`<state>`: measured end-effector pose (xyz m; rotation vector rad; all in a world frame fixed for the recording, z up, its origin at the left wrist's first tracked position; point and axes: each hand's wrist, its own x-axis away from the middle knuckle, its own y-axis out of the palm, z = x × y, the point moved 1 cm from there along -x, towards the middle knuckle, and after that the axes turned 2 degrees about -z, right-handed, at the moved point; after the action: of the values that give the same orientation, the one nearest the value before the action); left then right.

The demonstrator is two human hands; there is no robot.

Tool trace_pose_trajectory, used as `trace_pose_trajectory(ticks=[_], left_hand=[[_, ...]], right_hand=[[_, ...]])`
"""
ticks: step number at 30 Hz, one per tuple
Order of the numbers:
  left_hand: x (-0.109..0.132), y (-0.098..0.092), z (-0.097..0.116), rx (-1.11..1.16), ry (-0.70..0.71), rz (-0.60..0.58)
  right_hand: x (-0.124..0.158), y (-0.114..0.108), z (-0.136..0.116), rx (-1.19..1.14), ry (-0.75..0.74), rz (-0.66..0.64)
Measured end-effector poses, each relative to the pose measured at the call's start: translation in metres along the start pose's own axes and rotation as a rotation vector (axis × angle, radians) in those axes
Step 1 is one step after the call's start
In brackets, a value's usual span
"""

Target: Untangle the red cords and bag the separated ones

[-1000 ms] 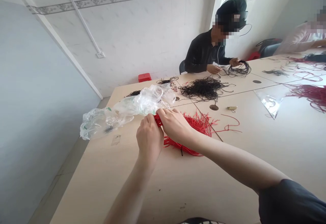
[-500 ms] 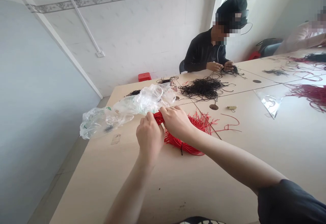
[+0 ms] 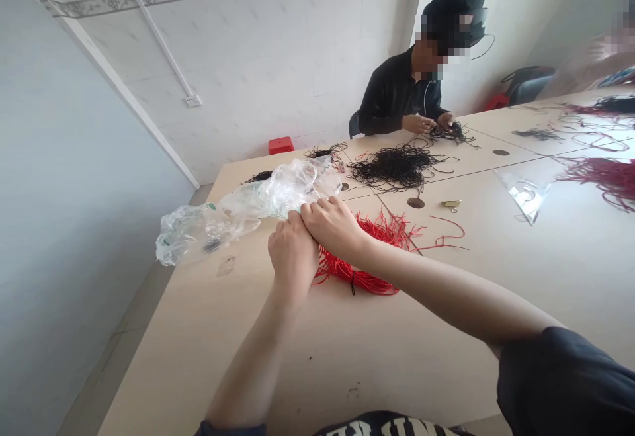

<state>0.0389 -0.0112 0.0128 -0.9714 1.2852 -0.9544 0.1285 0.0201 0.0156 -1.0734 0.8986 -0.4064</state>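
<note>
My left hand [image 3: 294, 257] and my right hand [image 3: 332, 227] press together on the table, the right lying against the left's fingers. Both close on the gathered end of a bundle of red cords [image 3: 360, 270], and that end is hidden under them. The loops of the bundle spread out to the right and below. A crumpled transparent plastic bag [image 3: 238, 214] lies just left of my hands, touching my left fingers or nearly so. The pale wooden table [image 3: 377, 356] carries all of this.
A co-worker in a dark top [image 3: 401, 95] works a black cord tangle [image 3: 449, 133] across the table. A larger black cord heap [image 3: 394, 166] lies between us. Dark red cords [image 3: 602, 181], a small brass fitting [image 3: 450, 203] and a transparent plastic sheet [image 3: 526, 191] lie to the right.
My hands have drawn closer, the right now covering the red cord section that showed between them. The view has tilted slightly. The co-worker's hands have gathered the black cords lower.
</note>
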Motion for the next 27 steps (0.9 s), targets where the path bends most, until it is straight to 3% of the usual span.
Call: trace_pose_trajectory(ticks=[6,10,16,20,21,22,23,25,27], left_hand=[[-0.012,0.013,-0.026,0.186,-0.212,-0.149],[-0.013,0.021,-0.043,0.217,-0.253,-0.141],[-0.008,0.033,-0.048,0.332,-0.177,-0.106],[-0.007,0.031,-0.072,0.51,-0.042,-0.289],[-0.009,0.026,-0.08,0.591,0.029,-0.368],[-0.011,0.02,-0.086,0.815,0.125,-0.493],[-0.016,0.011,-0.092,1.009,0.18,-0.546],[-0.029,-0.008,-0.098,1.25,0.216,-0.462],[-0.044,-0.022,-0.093,1.294,0.223,-0.344]], right_hand=[[-0.021,-0.006,0.015,0.036,-0.024,0.015],[-0.032,-0.018,0.024,0.028,-0.029,0.041],[-0.044,-0.019,0.027,-0.04,0.04,0.053],[-0.047,-0.024,0.045,-0.163,0.128,0.016],[-0.047,-0.028,0.05,-0.211,0.087,0.017],[-0.046,-0.032,0.055,-0.265,0.021,0.026],[-0.045,-0.036,0.058,-0.324,-0.061,0.041],[-0.043,-0.046,0.059,-0.45,-0.244,0.075],[-0.041,-0.055,0.055,-0.561,-0.385,0.095]])
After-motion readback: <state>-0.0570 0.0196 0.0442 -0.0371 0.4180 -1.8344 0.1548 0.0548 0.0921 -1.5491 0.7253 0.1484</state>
